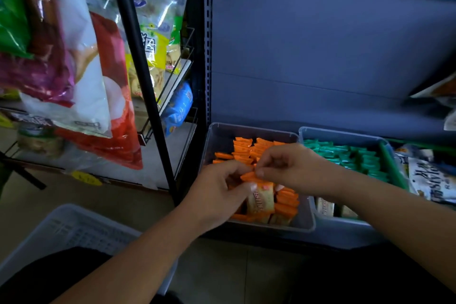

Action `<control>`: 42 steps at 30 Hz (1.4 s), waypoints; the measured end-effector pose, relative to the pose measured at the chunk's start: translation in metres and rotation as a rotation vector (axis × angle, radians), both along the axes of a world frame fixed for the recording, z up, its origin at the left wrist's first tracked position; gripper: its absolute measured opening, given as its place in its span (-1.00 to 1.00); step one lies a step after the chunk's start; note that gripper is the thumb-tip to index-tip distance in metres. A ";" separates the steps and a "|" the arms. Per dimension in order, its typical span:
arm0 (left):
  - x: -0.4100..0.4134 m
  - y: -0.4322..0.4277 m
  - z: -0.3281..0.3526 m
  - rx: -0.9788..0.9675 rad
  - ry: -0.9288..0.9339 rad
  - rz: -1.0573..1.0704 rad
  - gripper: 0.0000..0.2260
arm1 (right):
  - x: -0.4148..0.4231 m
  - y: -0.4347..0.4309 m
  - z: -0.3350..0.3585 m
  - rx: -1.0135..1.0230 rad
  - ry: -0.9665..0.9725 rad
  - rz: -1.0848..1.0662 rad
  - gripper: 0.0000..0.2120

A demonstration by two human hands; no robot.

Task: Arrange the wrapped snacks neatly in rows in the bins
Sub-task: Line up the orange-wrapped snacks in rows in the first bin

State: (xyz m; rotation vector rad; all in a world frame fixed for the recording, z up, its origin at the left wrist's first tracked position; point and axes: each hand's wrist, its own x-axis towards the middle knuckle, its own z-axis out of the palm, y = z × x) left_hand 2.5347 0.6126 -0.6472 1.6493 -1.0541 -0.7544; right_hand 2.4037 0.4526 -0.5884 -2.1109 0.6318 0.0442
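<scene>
Behind the grey bin (306, 224) rises a flat, matte blue-grey shelf panel (320, 56). To the left of the bin, past a black metal upright (148, 81), glossy crinkled snack bags (74, 69) hang, their top and left edges cut off by the frame. A white perforated plastic basket (74, 227) sits nearer than the bin and to its left, partly covered by the person's dark clothing. The bin itself is translucent smooth plastic with rounded corners. Touching its right wall is a second bin (345, 133) of the same make, holding green-wrapped snacks (352, 155) in overlapping rows. Above the grey bin's middle, the left hand (217, 195) and right hand (291, 168) meet. Both have curled fingers pinching one wrapped snack (262, 199). It is a pale rectangular packet with a crimped orange end, long axis running from the bin's far wall towards its near wall. The pinched end points to the far wall. Orange-wrapped snacks (244, 149) fill the bin around it, standing on edge in rows. The hands hide the middle rows, and the print on the wrappers is too blurred to read.
</scene>
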 end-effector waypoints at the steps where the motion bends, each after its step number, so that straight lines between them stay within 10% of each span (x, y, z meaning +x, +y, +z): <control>1: 0.000 0.000 0.001 -0.026 0.027 0.015 -0.89 | -0.005 0.002 0.001 0.071 -0.029 -0.035 -0.97; 15: 0.010 -0.020 0.012 -0.068 0.187 0.246 -0.98 | 0.010 -0.013 -0.004 0.292 -0.130 -0.199 -0.94; 22: -0.003 -0.021 -0.004 0.092 0.183 0.038 -0.70 | 0.018 -0.019 -0.001 0.453 -0.311 -0.443 -0.91; 28: -0.003 -0.021 0.004 0.047 0.194 0.088 -0.71 | 0.013 -0.026 0.002 0.522 -0.341 -0.382 -0.89; 37: -0.011 -0.018 0.013 0.082 -0.257 0.188 -0.52 | 0.013 -0.016 -0.009 0.474 -0.302 -0.365 -0.83; 42: -0.006 -0.021 0.011 0.041 -0.080 0.270 -0.74 | 0.013 -0.014 -0.006 0.481 -0.270 -0.199 -0.83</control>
